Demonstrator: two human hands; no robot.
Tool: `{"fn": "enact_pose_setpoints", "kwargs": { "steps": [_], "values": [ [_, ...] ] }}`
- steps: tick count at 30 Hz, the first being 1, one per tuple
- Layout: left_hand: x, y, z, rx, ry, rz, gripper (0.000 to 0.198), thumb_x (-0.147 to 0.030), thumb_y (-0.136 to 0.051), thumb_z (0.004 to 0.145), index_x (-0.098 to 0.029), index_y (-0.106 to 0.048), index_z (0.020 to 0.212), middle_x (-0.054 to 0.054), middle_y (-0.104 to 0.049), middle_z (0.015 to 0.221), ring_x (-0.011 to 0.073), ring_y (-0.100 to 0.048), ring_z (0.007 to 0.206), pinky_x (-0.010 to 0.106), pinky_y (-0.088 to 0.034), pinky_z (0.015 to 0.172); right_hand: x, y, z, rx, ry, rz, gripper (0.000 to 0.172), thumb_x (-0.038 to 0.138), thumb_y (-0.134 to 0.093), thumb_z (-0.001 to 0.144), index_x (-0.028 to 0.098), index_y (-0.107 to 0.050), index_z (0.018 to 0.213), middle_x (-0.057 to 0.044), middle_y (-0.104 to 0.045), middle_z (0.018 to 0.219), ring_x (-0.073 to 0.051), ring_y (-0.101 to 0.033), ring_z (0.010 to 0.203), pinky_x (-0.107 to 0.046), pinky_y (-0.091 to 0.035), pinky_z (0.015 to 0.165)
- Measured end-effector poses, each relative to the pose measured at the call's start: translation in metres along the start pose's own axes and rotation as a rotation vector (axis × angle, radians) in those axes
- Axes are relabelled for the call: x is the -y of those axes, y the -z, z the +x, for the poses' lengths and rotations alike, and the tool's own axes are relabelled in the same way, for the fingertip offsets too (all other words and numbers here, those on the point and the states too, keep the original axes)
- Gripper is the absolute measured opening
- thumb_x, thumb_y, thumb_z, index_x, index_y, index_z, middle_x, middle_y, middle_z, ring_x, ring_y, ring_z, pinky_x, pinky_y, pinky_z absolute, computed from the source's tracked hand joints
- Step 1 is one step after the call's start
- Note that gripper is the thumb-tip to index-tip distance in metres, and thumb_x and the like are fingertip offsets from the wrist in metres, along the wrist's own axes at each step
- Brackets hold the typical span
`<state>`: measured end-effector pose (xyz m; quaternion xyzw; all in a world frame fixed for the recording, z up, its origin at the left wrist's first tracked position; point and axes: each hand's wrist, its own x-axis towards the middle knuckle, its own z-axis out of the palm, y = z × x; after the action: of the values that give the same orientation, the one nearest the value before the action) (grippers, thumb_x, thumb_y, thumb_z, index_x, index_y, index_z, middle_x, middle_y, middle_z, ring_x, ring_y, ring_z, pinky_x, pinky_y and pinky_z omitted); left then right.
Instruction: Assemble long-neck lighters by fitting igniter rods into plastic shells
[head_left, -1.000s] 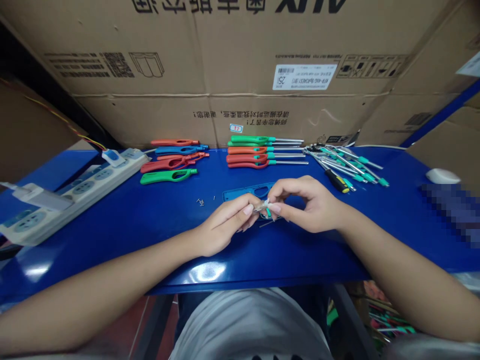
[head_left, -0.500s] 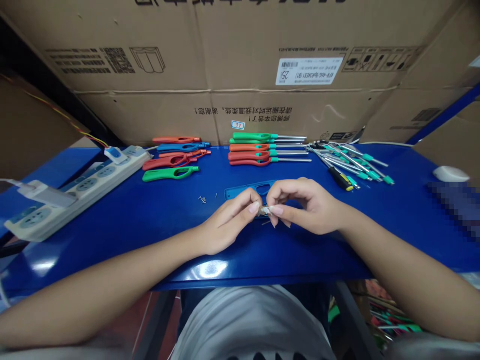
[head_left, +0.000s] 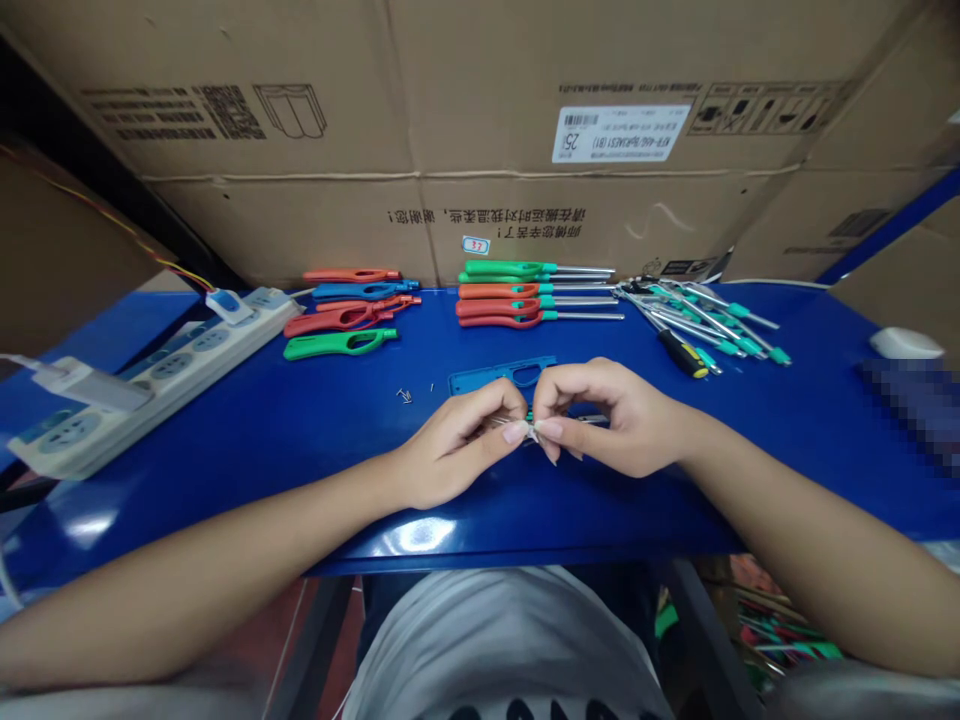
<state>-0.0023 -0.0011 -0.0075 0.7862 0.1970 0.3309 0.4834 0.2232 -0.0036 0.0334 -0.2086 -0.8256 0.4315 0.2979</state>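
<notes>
My left hand (head_left: 457, 450) and my right hand (head_left: 611, 415) meet at the middle of the blue table, thumbs and fingertips pinched together. Between them is a small pale part (head_left: 531, 430), mostly hidden by the fingers, so its shape is unclear. A bit of green and a thin metal piece show just behind the fingertips. Behind my hands lies a blue plastic handle shell (head_left: 480, 377), partly covered by them. A few small screws (head_left: 405, 396) rest to the left of the shell.
Coloured lighter handles (head_left: 341, 344) lie at the back left, lighters with metal tubes (head_left: 499, 292) at back centre. Loose tubes (head_left: 697, 320) and a screwdriver (head_left: 679, 352) are on the right. A power strip (head_left: 184, 365) runs along the left; a cardboard box (head_left: 300, 220) stands behind.
Both hands stay together, with the fingertips slightly lower and the small part turned between them. Some green and a thin metal piece now show behind the fingers.
</notes>
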Motion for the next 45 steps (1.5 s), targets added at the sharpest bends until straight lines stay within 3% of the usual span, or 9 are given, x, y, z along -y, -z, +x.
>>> {"fn": "enact_pose_setpoints", "kwargs": {
  "steps": [13, 24, 34, 39, 42, 45],
  "values": [
    [-0.001, -0.004, -0.002, 0.005, -0.129, 0.039, 0.028, -0.043, -0.049, 0.103, -0.018, -0.054, 0.09, 0.002, -0.056, 0.083, 0.0147, -0.05, 0.074, 0.027, -0.039, 0.067, 0.004, -0.005, 0.001, 0.025, 0.081, -0.011, 0.015, 0.022, -0.061, 0.096, 0.016, -0.058, 0.082, 0.0, -0.065, 0.065, -0.008, -0.06, 0.06, -0.019, -0.049, 0.061],
    [-0.004, -0.006, -0.005, 0.035, -0.076, 0.032, 0.031, -0.044, -0.043, 0.105, -0.018, -0.052, 0.092, 0.002, -0.057, 0.084, 0.015, -0.051, 0.075, 0.028, -0.038, 0.067, 0.002, -0.004, 0.0, 0.029, 0.065, 0.035, 0.016, 0.021, -0.061, 0.096, 0.015, -0.057, 0.081, 0.001, -0.063, 0.064, -0.006, -0.057, 0.057, -0.017, -0.047, 0.059],
    [-0.006, -0.006, -0.003, 0.009, 0.026, -0.098, 0.037, -0.053, -0.04, 0.104, -0.019, -0.049, 0.093, 0.0, -0.049, 0.082, 0.0137, -0.041, 0.072, 0.027, -0.034, 0.067, -0.008, -0.004, 0.0, 0.026, -0.078, 0.249, 0.02, 0.032, -0.06, 0.099, 0.015, -0.057, 0.088, 0.001, -0.063, 0.067, -0.007, -0.057, 0.052, -0.017, -0.048, 0.048],
    [-0.003, -0.007, -0.002, -0.033, 0.068, -0.185, 0.038, -0.057, -0.039, 0.103, -0.02, -0.047, 0.094, -0.001, -0.043, 0.081, 0.0131, -0.035, 0.07, 0.028, -0.032, 0.065, -0.011, -0.005, -0.001, -0.161, 0.126, -0.101, 0.014, 0.026, -0.062, 0.095, 0.016, -0.059, 0.105, -0.002, -0.067, 0.084, -0.008, -0.06, 0.062, -0.019, -0.05, 0.057],
    [-0.001, -0.007, -0.002, -0.049, 0.085, -0.175, 0.037, -0.054, -0.038, 0.105, -0.02, -0.046, 0.093, -0.002, -0.041, 0.081, 0.0128, -0.034, 0.07, 0.027, -0.031, 0.066, -0.014, -0.003, -0.002, -0.169, 0.311, -0.505, 0.032, 0.03, -0.069, 0.088, 0.019, -0.058, 0.117, -0.005, -0.071, 0.095, -0.013, -0.066, 0.072, -0.024, -0.051, 0.064],
    [-0.001, -0.008, -0.001, -0.064, 0.119, -0.131, 0.035, -0.051, -0.037, 0.106, -0.02, -0.047, 0.093, -0.002, -0.041, 0.082, 0.0128, -0.036, 0.073, 0.027, -0.032, 0.067, -0.017, 0.0, -0.002, -0.149, 0.414, -0.767, 0.03, 0.03, -0.065, 0.091, 0.02, -0.058, 0.118, -0.006, -0.074, 0.096, -0.017, -0.071, 0.08, -0.028, -0.051, 0.068]
  ]
}}
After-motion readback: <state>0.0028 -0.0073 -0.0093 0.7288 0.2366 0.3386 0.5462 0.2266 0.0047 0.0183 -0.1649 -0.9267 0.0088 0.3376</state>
